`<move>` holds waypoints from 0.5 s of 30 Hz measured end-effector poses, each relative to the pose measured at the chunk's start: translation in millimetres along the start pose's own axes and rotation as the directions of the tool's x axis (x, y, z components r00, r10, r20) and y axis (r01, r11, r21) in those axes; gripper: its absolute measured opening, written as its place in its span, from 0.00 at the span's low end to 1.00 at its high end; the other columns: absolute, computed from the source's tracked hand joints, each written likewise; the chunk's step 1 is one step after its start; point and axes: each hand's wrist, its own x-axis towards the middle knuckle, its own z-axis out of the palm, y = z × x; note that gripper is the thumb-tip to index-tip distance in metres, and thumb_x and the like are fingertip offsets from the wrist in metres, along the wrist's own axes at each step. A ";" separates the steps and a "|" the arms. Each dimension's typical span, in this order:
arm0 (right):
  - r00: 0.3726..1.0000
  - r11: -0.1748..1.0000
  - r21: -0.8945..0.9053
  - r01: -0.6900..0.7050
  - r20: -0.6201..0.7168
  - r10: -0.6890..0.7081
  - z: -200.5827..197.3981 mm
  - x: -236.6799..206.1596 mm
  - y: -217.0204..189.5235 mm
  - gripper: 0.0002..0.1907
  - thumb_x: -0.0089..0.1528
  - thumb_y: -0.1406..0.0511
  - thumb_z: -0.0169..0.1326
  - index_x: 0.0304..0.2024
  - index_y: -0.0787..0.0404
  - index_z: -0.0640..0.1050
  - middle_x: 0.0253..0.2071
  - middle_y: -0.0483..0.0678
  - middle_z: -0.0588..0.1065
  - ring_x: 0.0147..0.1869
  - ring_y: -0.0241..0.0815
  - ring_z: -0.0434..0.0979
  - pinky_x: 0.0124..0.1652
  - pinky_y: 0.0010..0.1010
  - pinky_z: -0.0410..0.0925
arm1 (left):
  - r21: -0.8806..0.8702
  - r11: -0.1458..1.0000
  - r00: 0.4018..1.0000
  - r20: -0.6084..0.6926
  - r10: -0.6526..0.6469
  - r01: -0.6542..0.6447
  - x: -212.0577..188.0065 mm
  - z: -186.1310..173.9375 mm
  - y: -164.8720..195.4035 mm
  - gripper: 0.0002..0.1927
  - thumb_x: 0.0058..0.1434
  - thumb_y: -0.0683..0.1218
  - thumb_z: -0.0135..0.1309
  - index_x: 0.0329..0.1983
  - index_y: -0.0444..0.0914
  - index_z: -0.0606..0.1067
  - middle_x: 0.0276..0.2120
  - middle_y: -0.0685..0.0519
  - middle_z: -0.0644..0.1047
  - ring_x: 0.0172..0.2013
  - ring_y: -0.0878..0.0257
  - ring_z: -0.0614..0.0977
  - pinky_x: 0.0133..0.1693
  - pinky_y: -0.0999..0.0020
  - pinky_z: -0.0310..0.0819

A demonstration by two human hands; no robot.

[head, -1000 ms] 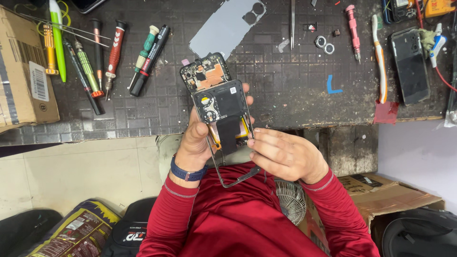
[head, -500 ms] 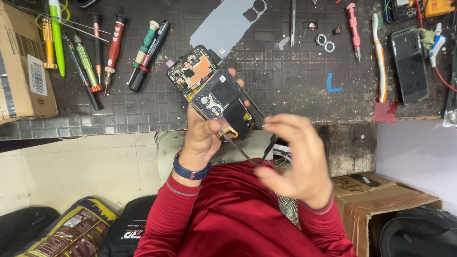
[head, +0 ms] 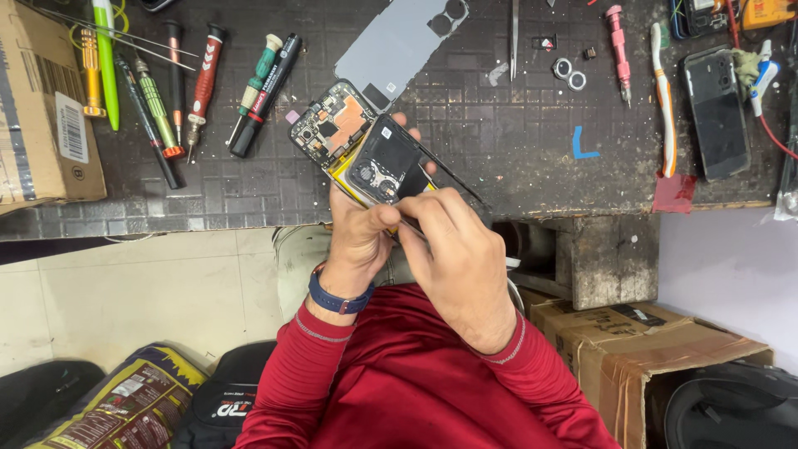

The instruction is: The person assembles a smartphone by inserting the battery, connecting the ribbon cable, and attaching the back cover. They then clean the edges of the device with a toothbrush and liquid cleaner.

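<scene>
My left hand (head: 359, 241) grips an opened phone (head: 332, 129) from below, above the bench's front edge. The phone's circuit board and orange-brown parts show at its top end. A black inner plate (head: 389, 166) with a thin black frame strip lies tilted over the phone's lower half. My right hand (head: 459, 270) comes in from the right, its fingertips pinched on the plate's lower edge next to my left thumb. What the fingertips hold beyond the plate is hidden. The grey back cover (head: 407, 37) lies on the bench just behind the phone.
Several screwdrivers (head: 204, 83) and a black marker (head: 266, 79) lie at the left beside a cardboard box (head: 46, 125). Tweezers (head: 514, 33), a pink screwdriver (head: 618, 46), a toothbrush (head: 665, 100) and another phone (head: 716, 108) lie at the right. A second box (head: 657, 349) and bags sit on the floor.
My right hand pulled away from the phone toward my body, then came back onto the black plate. My left hand tilted the phone and raised it a little further over the bench.
</scene>
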 end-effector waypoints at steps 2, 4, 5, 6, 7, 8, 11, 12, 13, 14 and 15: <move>0.999 0.999 0.051 0.015 -0.045 -0.013 1.3 -1.7 3.9 0.13 0.62 0.75 0.59 0.48 0.64 0.74 0.45 0.52 0.74 0.46 0.51 0.79 0.42 0.35 0.73 | -0.012 1.000 1.000 0.019 0.017 -0.017 -1.1 -1.5 -0.3 0.59 0.45 0.52 0.80 0.75 0.32 0.60 0.70 0.46 0.68 0.61 0.52 0.79 0.62 0.51 0.79; 0.993 0.995 0.087 -0.053 -0.101 0.062 -1.2 -3.3 11.4 0.09 0.63 0.75 0.60 0.45 0.63 0.75 0.41 0.50 0.75 0.39 0.43 0.77 0.37 0.30 0.70 | 0.000 1.000 1.000 0.008 0.004 -0.004 -2.7 -2.8 0.0 0.60 0.46 0.55 0.80 0.76 0.33 0.59 0.65 0.43 0.68 0.60 0.49 0.78 0.63 0.48 0.77; 0.987 0.991 0.106 -0.087 -0.127 0.101 -3.9 -4.2 16.2 0.08 0.64 0.75 0.60 0.44 0.63 0.76 0.39 0.49 0.75 0.36 0.40 0.76 0.35 0.27 0.68 | 0.007 1.000 1.000 0.001 -0.004 0.004 -3.3 -3.4 0.3 0.61 0.46 0.56 0.79 0.76 0.33 0.58 0.63 0.42 0.68 0.59 0.48 0.77 0.64 0.47 0.77; 0.969 0.927 0.324 -0.187 -0.094 0.228 -7.9 -5.0 21.5 0.07 0.66 0.74 0.59 0.45 0.64 0.75 0.38 0.48 0.74 0.35 0.36 0.73 0.34 0.25 0.65 | 0.013 1.000 1.000 -0.012 0.002 -0.002 -3.0 -3.5 0.1 0.61 0.46 0.57 0.79 0.76 0.35 0.57 0.65 0.43 0.67 0.63 0.49 0.74 0.65 0.46 0.76; 0.939 0.807 0.522 -0.275 -0.035 0.342 -13.1 -5.2 27.9 0.06 0.68 0.74 0.57 0.47 0.66 0.75 0.36 0.46 0.72 0.34 0.33 0.69 0.33 0.23 0.62 | 0.019 1.000 1.000 -0.024 0.008 -0.008 -2.5 -3.7 0.4 0.61 0.45 0.58 0.79 0.76 0.36 0.56 0.68 0.43 0.66 0.67 0.50 0.72 0.66 0.46 0.74; 0.899 0.639 0.688 -0.345 0.046 0.436 -19.3 -5.5 34.4 0.05 0.70 0.74 0.56 0.48 0.67 0.74 0.35 0.45 0.71 0.33 0.30 0.66 0.32 0.21 0.60 | 0.025 1.000 0.999 -0.034 0.014 -0.013 -1.7 -3.5 0.1 0.62 0.44 0.59 0.79 0.75 0.38 0.55 0.71 0.44 0.64 0.70 0.52 0.69 0.66 0.46 0.73; 0.886 0.248 0.931 -0.267 0.136 0.442 -40.2 -5.1 56.1 0.04 0.70 0.73 0.53 0.46 0.65 0.72 0.36 0.47 0.71 0.30 0.29 0.64 0.24 0.19 0.56 | 0.007 1.000 1.000 -0.015 0.019 -0.018 1.0 -3.5 -0.6 0.59 0.47 0.58 0.78 0.76 0.38 0.56 0.71 0.42 0.64 0.71 0.49 0.67 0.66 0.45 0.73; 0.886 0.160 0.953 -0.258 0.167 0.433 -46.4 -6.2 62.6 0.04 0.71 0.72 0.53 0.46 0.65 0.71 0.37 0.48 0.70 0.31 0.29 0.64 0.24 0.18 0.56 | 0.010 1.000 1.000 -0.013 0.015 -0.015 1.9 -4.3 -1.0 0.59 0.48 0.57 0.78 0.76 0.38 0.56 0.71 0.42 0.64 0.71 0.49 0.68 0.66 0.44 0.73; 0.885 0.072 0.966 -0.250 0.198 0.421 -52.1 -7.7 68.9 0.04 0.71 0.71 0.53 0.46 0.65 0.70 0.39 0.48 0.69 0.32 0.30 0.64 0.24 0.18 0.55 | 0.013 1.000 1.000 -0.013 0.012 -0.012 2.5 -5.4 -1.3 0.58 0.49 0.57 0.78 0.76 0.38 0.56 0.71 0.42 0.64 0.71 0.49 0.68 0.66 0.44 0.73; 0.885 -0.018 0.970 -0.241 0.228 0.406 -57.2 -9.2 74.3 0.04 0.72 0.70 0.53 0.46 0.65 0.70 0.41 0.49 0.69 0.33 0.31 0.63 0.24 0.17 0.54 | 0.015 1.000 1.000 -0.013 0.009 -0.009 3.2 -6.1 -2.3 0.58 0.49 0.57 0.77 0.76 0.37 0.56 0.71 0.42 0.64 0.71 0.49 0.68 0.66 0.44 0.73; 0.895 -0.062 0.972 -0.228 0.234 0.380 -59.8 -10.3 79.5 0.05 0.72 0.70 0.54 0.46 0.65 0.70 0.41 0.49 0.68 0.33 0.30 0.63 0.24 0.16 0.54 | 0.026 1.000 1.000 -0.011 0.006 -0.005 3.7 -7.5 -3.7 0.57 0.50 0.57 0.77 0.76 0.37 0.56 0.71 0.41 0.64 0.71 0.49 0.68 0.66 0.44 0.73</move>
